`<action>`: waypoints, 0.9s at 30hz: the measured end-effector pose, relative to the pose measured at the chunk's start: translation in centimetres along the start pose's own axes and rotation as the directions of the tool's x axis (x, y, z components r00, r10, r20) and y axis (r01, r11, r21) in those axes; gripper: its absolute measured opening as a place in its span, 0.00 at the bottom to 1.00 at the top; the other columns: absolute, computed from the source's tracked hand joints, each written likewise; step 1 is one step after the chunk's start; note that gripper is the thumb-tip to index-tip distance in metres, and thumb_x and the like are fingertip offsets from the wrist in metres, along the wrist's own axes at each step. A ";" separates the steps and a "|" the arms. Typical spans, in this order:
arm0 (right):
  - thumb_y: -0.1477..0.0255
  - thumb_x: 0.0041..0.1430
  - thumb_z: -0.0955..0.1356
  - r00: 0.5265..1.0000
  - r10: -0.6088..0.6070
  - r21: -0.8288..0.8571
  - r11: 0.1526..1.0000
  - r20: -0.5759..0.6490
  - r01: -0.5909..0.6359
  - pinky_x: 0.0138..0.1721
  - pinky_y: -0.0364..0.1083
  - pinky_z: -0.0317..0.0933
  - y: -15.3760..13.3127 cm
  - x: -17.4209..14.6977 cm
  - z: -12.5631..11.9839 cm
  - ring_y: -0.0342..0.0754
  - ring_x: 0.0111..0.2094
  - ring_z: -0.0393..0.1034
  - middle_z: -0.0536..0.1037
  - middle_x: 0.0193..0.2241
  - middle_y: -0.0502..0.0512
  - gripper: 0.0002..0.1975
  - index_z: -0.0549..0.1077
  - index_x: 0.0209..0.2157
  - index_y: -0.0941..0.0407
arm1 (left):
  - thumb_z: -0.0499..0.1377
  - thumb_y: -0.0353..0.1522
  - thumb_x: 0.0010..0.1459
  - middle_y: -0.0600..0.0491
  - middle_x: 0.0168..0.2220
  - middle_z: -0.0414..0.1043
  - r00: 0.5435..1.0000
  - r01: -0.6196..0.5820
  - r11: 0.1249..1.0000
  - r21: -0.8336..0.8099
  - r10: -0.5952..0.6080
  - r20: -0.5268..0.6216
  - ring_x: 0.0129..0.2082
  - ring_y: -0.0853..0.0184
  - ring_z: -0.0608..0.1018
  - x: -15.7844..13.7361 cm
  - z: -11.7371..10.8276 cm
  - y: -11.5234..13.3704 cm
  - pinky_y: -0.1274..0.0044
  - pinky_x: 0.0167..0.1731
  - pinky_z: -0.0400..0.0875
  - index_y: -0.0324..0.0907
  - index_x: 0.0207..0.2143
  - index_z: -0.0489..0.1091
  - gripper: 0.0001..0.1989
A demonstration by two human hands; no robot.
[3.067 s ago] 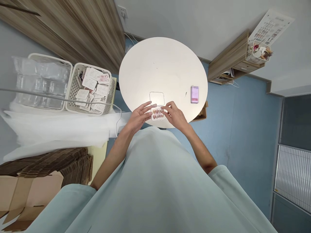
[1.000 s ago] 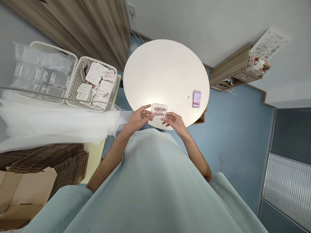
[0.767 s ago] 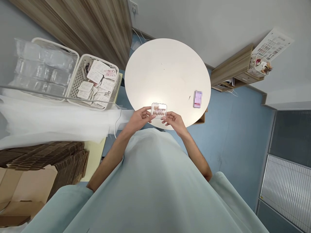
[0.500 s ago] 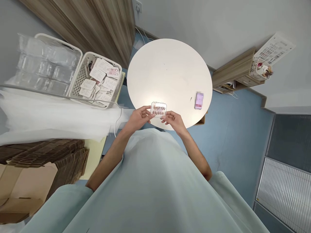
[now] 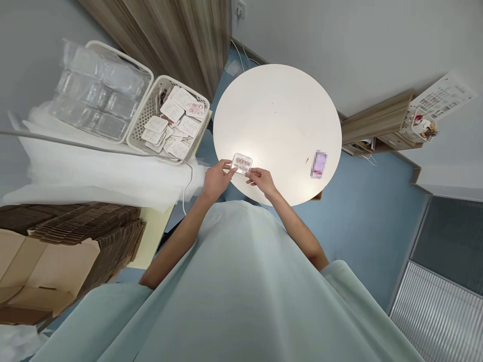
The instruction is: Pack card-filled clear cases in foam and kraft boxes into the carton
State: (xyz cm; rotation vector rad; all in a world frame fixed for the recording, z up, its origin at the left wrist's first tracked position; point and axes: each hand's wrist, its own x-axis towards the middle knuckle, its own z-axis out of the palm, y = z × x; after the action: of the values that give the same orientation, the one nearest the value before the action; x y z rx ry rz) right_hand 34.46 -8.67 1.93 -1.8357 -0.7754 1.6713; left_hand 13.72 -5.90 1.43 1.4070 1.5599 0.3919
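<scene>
A small clear plastic case (image 5: pixel 242 163) is held up between my two hands over the near edge of the round white table (image 5: pixel 279 110). Rows of shiny pinkish oval pieces show inside it, too small to name surely. My left hand (image 5: pixel 218 177) grips the case's left side, thumb at its lower edge. On the lower right corner, my right hand (image 5: pixel 262 181) pinches it with thumb and fingertips. The case looks closed, tilted slightly. A pixelated purple item (image 5: pixel 319 164) lies on the table's right side.
Left of the table, a white basket (image 5: pixel 136 131) holds many white cards, some with pink ovals. Beside it, another basket (image 5: pixel 149 75) carries clear plastic boxes in wrap. White sheeting (image 5: pixel 113 176), a grey cable (image 5: pixel 83 147), stacked cardboard (image 5: pixel 121 226) and an open carton (image 5: pixel 56 266) lie nearer me.
My view has turned slightly, so the table and baskets sit further right. Both hands keep hold of the case, which has tilted a little and catches more glare.
</scene>
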 end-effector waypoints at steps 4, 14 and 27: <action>0.72 0.66 0.77 0.995 0.087 -0.055 0.994 -0.058 -0.090 0.37 0.42 0.73 2.2 4.3 2.2 0.44 0.31 0.84 0.88 0.37 0.54 0.08 0.80 0.45 0.57 | 0.61 0.41 0.72 0.43 0.58 0.82 0.999 0.046 0.988 0.150 -0.047 0.001 0.44 0.54 0.85 2.9 1.8 -3.7 0.64 0.55 0.77 0.44 0.59 0.77 0.19; 0.74 0.68 0.75 0.976 0.169 -0.422 0.881 -0.138 -0.212 0.40 0.41 0.72 5.7 9.6 4.8 0.44 0.28 0.82 0.82 0.27 0.47 0.13 0.77 0.28 0.55 | 0.56 0.35 0.74 0.36 0.62 0.74 0.968 0.140 0.930 0.340 -0.201 0.150 0.57 0.48 0.81 6.5 4.6 -7.3 0.63 0.60 0.75 0.39 0.60 0.76 0.18; 0.75 0.67 0.75 0.966 0.183 -0.499 0.830 -0.182 -0.251 0.39 0.41 0.74 6.3 9.4 4.4 0.46 0.31 0.85 0.86 0.30 0.51 0.01 0.81 0.39 0.57 | 0.56 0.34 0.71 0.36 0.64 0.75 0.960 0.122 0.961 0.247 -0.177 0.216 0.58 0.49 0.82 5.6 4.8 -7.9 0.62 0.63 0.74 0.38 0.63 0.75 0.22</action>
State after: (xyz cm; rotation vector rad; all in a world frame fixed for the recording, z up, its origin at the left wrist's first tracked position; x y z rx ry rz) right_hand 31.10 -6.22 -9.46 -2.4595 -1.0746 1.5556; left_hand 13.71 -4.85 -9.35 1.4395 1.5375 -0.0524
